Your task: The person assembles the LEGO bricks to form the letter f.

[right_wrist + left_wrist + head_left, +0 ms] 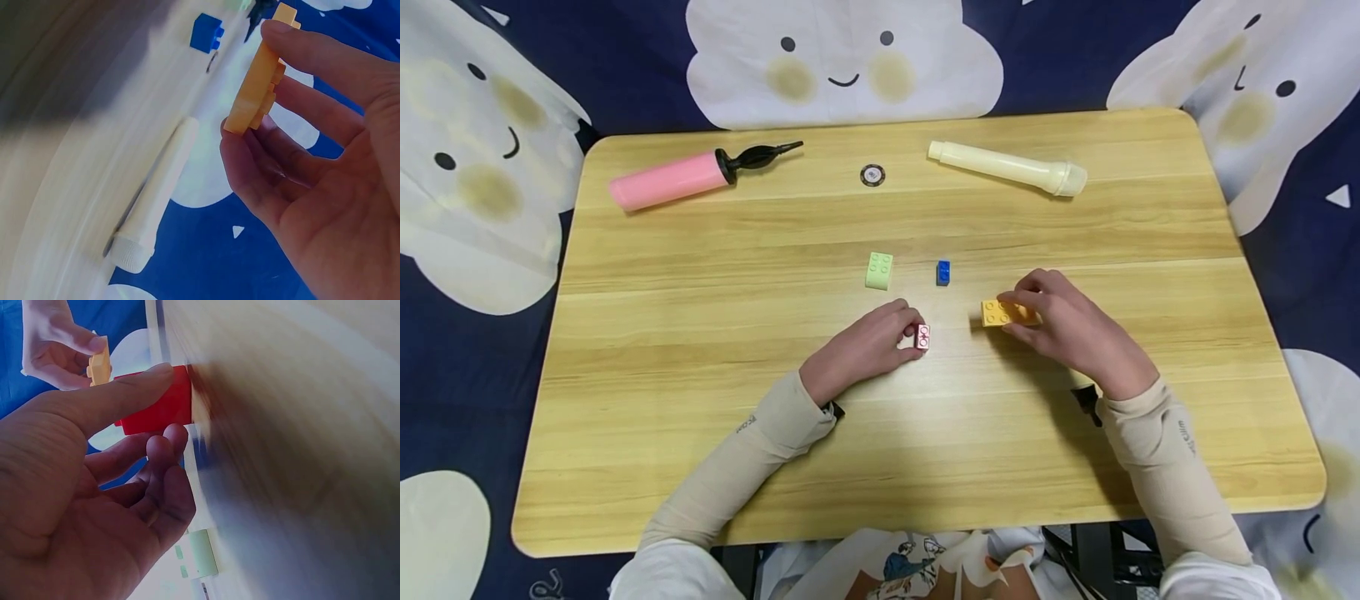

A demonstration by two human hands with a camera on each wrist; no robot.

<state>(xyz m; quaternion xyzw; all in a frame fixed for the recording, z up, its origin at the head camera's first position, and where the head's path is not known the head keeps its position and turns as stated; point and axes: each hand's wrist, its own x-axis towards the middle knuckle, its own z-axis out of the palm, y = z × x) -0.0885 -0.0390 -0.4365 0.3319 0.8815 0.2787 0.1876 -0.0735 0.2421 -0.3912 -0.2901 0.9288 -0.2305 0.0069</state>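
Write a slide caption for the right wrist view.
Right hand pinching a yellow brick, with blue brick and cream microphone beyond.

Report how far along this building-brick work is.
Done: nothing looks joined; no brick touches another.
In hand: the left grip pinches the red building brick; the right grip holds the yellow-orange building brick above the table.
Left, probably: the blue building brick and light green building brick, both lying untouched on the table.
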